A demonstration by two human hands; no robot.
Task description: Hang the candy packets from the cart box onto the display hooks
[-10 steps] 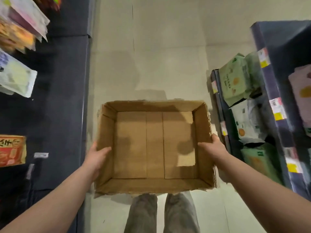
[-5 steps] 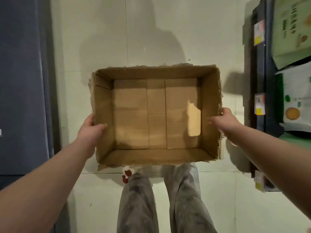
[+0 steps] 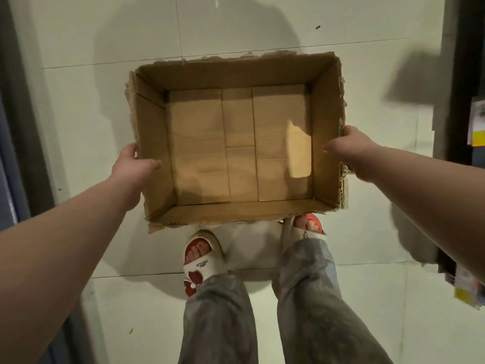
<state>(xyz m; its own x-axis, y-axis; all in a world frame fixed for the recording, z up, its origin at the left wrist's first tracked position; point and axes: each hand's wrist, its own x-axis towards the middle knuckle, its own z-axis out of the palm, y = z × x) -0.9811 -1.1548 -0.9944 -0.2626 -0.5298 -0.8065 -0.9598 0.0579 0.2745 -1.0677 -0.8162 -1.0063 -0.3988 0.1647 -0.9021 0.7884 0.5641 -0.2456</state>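
1. Cardboard box (image 3: 236, 143) now lower and closer to the feet than a second ago; shelves have slid out of view.
2. Left hand (image 3: 131, 166) clamps the left wall, right hand (image 3: 351, 148) the right wall, fingers closed over both rims.
3. Box empty, no candy packets visible; hanging looks done.

Bare forearms, grey trousers (image 3: 217, 319), white slippers (image 3: 203, 256) with red flowers.

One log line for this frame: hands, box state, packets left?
left hand: grips left wall | right hand: grips right wall | cardboard box: held over floor, empty | candy packets: none visible | hooks: out of view
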